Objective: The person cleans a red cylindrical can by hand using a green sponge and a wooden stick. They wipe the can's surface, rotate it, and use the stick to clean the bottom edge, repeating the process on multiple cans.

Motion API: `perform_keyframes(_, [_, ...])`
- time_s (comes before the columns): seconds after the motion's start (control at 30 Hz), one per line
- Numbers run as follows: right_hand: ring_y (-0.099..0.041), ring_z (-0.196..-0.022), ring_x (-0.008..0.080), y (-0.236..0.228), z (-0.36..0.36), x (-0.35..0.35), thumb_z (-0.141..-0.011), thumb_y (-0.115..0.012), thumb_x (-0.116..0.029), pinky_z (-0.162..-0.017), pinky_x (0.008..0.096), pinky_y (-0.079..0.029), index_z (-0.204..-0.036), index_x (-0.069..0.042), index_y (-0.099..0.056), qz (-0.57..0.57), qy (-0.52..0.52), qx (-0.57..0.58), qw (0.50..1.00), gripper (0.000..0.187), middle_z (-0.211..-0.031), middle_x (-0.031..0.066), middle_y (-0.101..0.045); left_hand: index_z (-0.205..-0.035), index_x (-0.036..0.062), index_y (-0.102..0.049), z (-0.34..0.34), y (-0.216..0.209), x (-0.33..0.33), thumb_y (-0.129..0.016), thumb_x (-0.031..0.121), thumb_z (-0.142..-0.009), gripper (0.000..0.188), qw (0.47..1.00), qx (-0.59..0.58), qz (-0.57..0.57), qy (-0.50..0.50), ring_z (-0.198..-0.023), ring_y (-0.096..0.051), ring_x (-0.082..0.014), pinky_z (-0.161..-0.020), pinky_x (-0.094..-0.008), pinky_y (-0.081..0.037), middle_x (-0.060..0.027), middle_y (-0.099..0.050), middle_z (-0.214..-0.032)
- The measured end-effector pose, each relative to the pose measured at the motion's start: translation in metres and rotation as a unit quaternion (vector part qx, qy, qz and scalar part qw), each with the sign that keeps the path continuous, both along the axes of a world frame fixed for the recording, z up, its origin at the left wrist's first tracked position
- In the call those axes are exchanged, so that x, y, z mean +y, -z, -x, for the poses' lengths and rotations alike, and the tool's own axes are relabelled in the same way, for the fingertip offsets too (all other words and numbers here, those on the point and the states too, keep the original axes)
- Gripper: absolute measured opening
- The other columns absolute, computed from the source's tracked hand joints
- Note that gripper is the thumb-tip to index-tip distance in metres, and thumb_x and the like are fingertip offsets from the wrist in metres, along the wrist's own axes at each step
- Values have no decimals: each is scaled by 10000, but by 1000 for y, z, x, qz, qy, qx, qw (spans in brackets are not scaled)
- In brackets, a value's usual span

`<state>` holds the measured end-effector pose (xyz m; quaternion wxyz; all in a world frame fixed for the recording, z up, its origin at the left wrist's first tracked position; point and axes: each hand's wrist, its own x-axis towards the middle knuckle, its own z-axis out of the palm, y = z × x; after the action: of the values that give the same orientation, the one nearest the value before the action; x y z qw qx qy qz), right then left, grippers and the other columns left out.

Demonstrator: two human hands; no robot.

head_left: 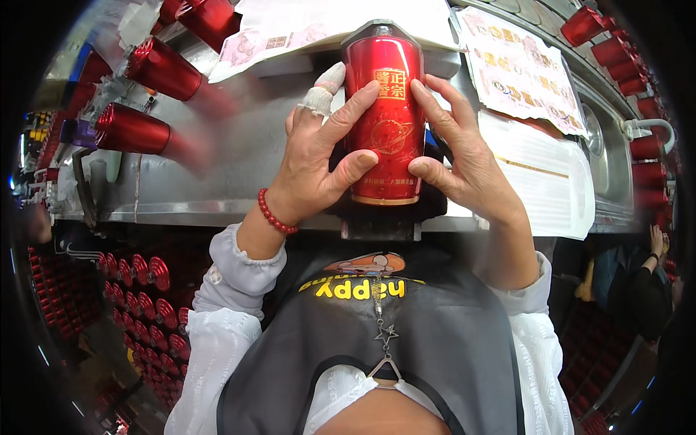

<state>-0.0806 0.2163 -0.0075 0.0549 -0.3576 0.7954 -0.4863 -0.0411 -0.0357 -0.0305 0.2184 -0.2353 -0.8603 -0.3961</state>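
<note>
A shiny red tapered bottle (384, 145) with gold lettering and a ringed-planet picture lies between my hands on a dark holder (380, 228) at the bench's near edge. My left hand (319, 138) grips its left side, thumb and index finger on the front. White tape or a finger cover (319, 100) wraps one of that hand's fingers, and red beads (272, 214) circle the wrist. From the right, my right hand (460, 145) holds the bottle, thumb near the lower print and fingertips beside the gold lettering. Some fingers are hidden behind the bottle.
More red bottles (134, 129) lie at the left on the metal bench (188, 185). A sheet of printed decals (522, 69) and white paper (544, 174) lie at the right, beside a sink (616, 148). Racks of red pieces (148, 304) stand below left. Another person's hand (656, 243) shows far right.
</note>
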Motion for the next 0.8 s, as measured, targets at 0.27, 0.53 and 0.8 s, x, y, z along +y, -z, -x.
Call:
perform_keyframes(0.27, [-366,-1468,382,-2,4,0,-880,-734,-529,-1173,483,-413,-1592,-120,-375,-8,-10,17,1000,896,-1615,194,-256,-1493,164,-559,2,-2,-2,-580,604,-966,687,1000,-3,9,2,-1343,-489,-403,-1117,-481,-308,-300,-427,-1530])
perform_keyframes(0.53, [-678,-1142,382,-34,18,8,-827,-784,-17,-906,408,-577,-1422,-10,-530,-5,67,253,965,647,-1297,255,-645,-1560,112,-441,-6,-7,-2,-594,593,-959,785,999,-31,28,-8,-1423,-415,-393,-1145,-490,-257,-291,-371,-1579])
perform_keyframes(0.8, [-681,-737,359,-77,62,-38,-870,-769,-150,-636,425,-532,-995,-30,-596,-153,-5,181,971,245,-799,169,-663,-1619,47,-246,-8,-8,0,-679,550,-925,960,998,-57,6,-6,-1430,-402,-361,-1174,-492,-210,-208,-361,-1610])
